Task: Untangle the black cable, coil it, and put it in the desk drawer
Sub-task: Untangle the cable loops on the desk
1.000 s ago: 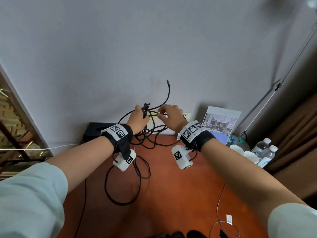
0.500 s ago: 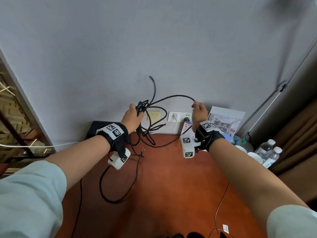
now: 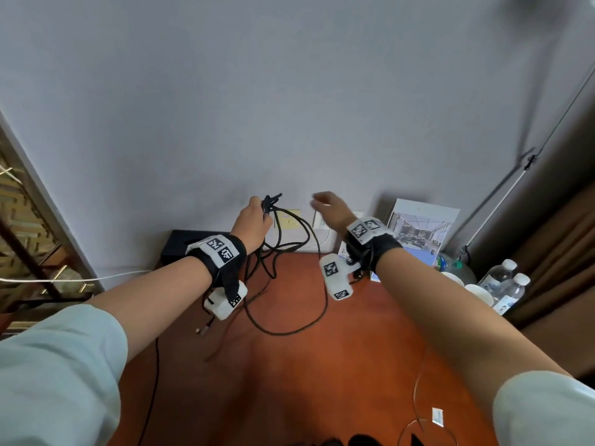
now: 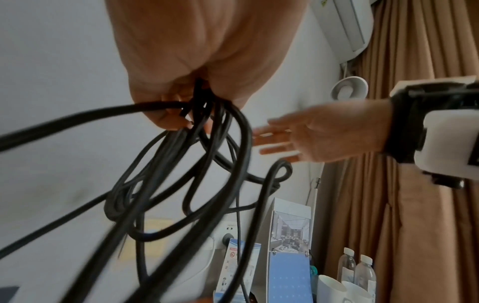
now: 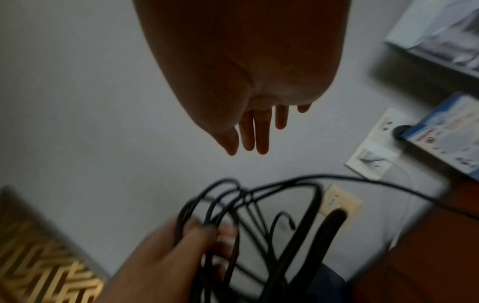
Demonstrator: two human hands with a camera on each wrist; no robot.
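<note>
My left hand [image 3: 254, 220] is raised in front of the wall and grips a bunch of loops of the black cable [image 3: 289, 249]. The tangled loops [image 4: 181, 184] hang from my left hand's [image 4: 181, 92] curled fingers down to the red-brown desk [image 3: 322, 365], where one long loop lies. A metal plug end [image 3: 203, 329] of the cable dangles under my left wrist. My right hand [image 3: 328, 206] hovers to the right of the bunch with straight fingers [image 5: 261, 133] and holds nothing. In the right wrist view the cable [image 5: 259, 215] and left hand [image 5: 186, 246] sit below it. No drawer is visible.
Wall sockets [image 3: 322, 220] and a yellow plate [image 3: 291, 217] sit behind the cable. A black box [image 3: 183, 249] stands at the back left. A standing calendar [image 3: 421, 226], white cups [image 3: 479, 289] and water bottles [image 3: 508, 281] crowd the back right. A thin wire with a white tag [image 3: 437, 416] lies near front.
My right hand has let go of the strand it had pulled out to the right and moved back toward the left hand. The freed cable has dropped into a loop on the desk.
</note>
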